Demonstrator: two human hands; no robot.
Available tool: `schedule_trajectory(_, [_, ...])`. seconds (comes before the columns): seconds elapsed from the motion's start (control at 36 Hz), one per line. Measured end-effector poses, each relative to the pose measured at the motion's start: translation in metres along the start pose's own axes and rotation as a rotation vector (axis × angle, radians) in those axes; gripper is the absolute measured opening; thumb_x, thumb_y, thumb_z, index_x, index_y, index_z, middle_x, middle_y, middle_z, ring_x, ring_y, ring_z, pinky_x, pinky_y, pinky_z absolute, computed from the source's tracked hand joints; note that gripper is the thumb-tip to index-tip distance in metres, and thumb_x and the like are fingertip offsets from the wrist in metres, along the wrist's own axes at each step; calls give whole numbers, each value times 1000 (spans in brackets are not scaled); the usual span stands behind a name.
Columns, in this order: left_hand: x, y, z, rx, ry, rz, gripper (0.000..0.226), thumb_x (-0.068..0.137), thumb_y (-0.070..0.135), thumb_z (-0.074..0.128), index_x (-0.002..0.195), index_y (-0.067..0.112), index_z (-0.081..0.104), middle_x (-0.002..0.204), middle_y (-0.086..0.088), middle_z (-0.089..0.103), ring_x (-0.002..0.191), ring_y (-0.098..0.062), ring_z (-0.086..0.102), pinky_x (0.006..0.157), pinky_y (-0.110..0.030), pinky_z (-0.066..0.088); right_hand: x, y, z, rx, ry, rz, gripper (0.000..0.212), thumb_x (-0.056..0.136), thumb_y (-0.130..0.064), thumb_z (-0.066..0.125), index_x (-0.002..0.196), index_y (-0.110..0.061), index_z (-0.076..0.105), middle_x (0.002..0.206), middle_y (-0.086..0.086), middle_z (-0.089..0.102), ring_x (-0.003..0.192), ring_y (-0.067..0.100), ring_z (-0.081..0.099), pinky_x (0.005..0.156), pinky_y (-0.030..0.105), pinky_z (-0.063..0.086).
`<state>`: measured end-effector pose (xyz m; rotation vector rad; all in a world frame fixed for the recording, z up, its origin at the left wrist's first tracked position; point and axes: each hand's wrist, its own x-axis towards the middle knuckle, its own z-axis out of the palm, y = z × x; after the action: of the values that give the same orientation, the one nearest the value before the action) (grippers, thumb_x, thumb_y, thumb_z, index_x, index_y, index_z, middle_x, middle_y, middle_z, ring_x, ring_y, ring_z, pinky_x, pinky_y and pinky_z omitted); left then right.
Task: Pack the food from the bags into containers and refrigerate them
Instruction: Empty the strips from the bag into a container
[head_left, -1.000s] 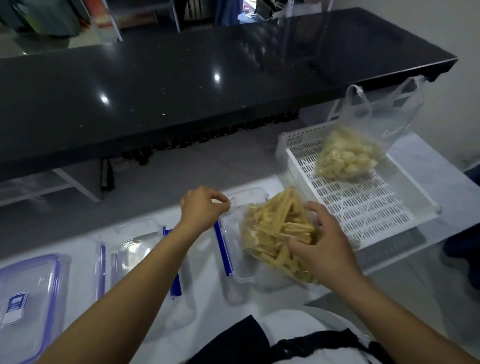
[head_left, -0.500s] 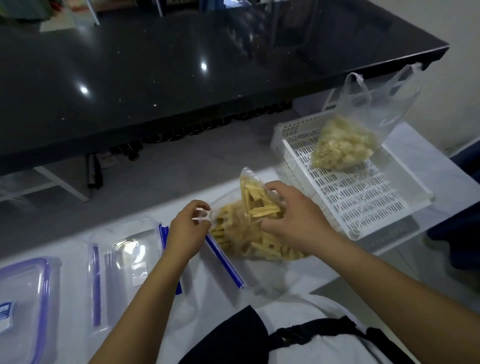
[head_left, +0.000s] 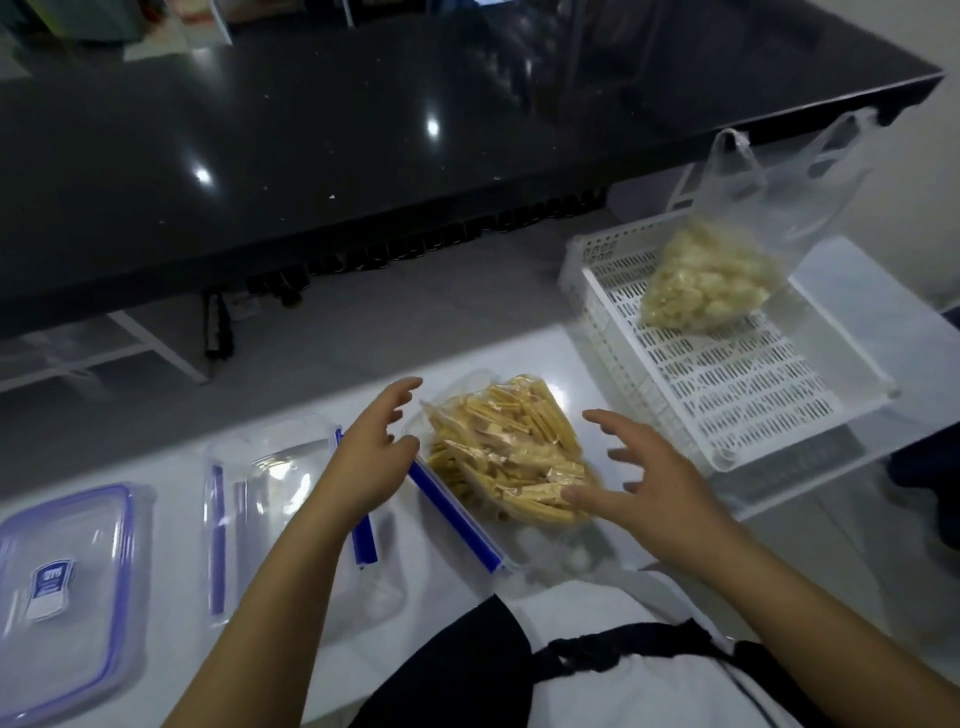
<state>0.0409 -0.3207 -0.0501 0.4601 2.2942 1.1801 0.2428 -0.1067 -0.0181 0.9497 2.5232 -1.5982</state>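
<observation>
A clear bag of yellow stick-shaped food (head_left: 511, 449) lies in an open clear container with blue clips (head_left: 457, 514) on the white table. My left hand (head_left: 371, 457) hovers at the container's left side, fingers spread, holding nothing. On the bag's right, my right hand (head_left: 641, 473) is spread open too, its thumb close to the bag's near end. A second clear bag of pale lumpy food (head_left: 704, 283) sits in a white slotted tray (head_left: 737, 395) to the right.
A clear lid with blue clips (head_left: 260, 499) lies left of my left arm, and a closed blue-rimmed container (head_left: 67, 587) stands at far left. A black counter (head_left: 363, 130) spans the back. The white table's near edge is by my body.
Both hands have let go of the bag of sticks and spread open beside it. The bag now lies lower and flatter in the container.
</observation>
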Motion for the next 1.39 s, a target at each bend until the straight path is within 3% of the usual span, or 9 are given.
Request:
schedule_trajectory(0.14, [24, 17, 0, -107, -85, -105, 53, 99, 4, 45, 140, 38, 51, 139, 3, 59, 127, -22, 55, 98, -34, 48, -16, 7, 4, 614, -83, 390, 86, 54, -57, 82, 134, -47, 53, 132, -5, 58, 116, 23, 61, 87, 45, 57])
schedule_trajectory(0.25, [21, 30, 3, -184, -76, -166, 46, 93, 32, 44, 137, 41, 53, 141, -2, 59, 131, -25, 52, 112, -51, 41, -4, 9, 0, 859, -16, 521, 45, 84, -50, 68, 126, -37, 58, 128, 6, 61, 105, 36, 66, 77, 47, 57])
schedule_trajectory(0.36, [4, 29, 14, -264, -15, -159, 46, 101, 49, 31, 140, 38, 52, 149, -2, 52, 134, -18, 44, 115, -47, 35, 5, 8, 0, 941, 32, 550, 41, 91, -46, 62, 129, -34, 59, 127, 6, 62, 106, 39, 66, 85, 51, 57])
schedule_trajectory(0.58, [-41, 23, 38, -272, 56, -224, 53, 94, 57, 33, 145, 47, 37, 158, 4, 39, 141, -28, 41, 112, -52, 38, 26, 6, -6, 890, 139, 436, 32, 94, -35, 60, 123, -22, 65, 127, 3, 64, 112, 30, 64, 89, 41, 53])
schedule_trajectory(0.78, [-85, 18, 54, -374, 80, -274, 68, 80, 75, 39, 145, 60, 27, 157, 13, 36, 126, -10, 37, 97, -41, 35, 60, -1, -20, 753, -4, 356, 33, 92, -33, 59, 120, -19, 68, 122, 8, 68, 98, 26, 69, 83, 35, 52])
schedule_trajectory(0.97, [-99, 30, 66, -474, 137, -283, 54, 98, 52, 55, 146, 53, 31, 157, 12, 37, 126, -12, 44, 101, -42, 40, 100, -19, -29, 632, -189, 260, 37, 89, -31, 63, 123, -16, 68, 122, 13, 67, 79, 19, 65, 78, 32, 50])
schedule_trajectory(1.14, [-99, 22, 58, -140, 219, -258, 81, 81, 46, 79, 148, 49, 34, 157, 11, 38, 129, -10, 44, 103, -44, 45, 102, -8, -36, 389, -129, 53, 19, 89, -21, 70, 108, -24, 73, 110, -4, 69, 105, 21, 65, 90, 34, 53])
schedule_trajectory(1.25, [-98, 14, 59, -36, 318, -150, 60, 79, 43, 81, 128, 52, 48, 135, 27, 41, 121, -2, 41, 102, -34, 42, 85, 14, -43, 160, 21, -220, 29, 86, -20, 77, 103, -41, 68, 117, -13, 69, 115, 8, 62, 93, 28, 51])
schedule_trajectory(1.39, [-90, 14, 60, 28, 353, -108, 23, 85, 39, 76, 102, 48, 63, 136, 22, 50, 124, -6, 50, 103, -31, 43, 88, 28, -45, 132, -15, -182, 26, 84, -27, 79, 104, -39, 68, 115, -15, 69, 109, 8, 65, 91, 35, 54])
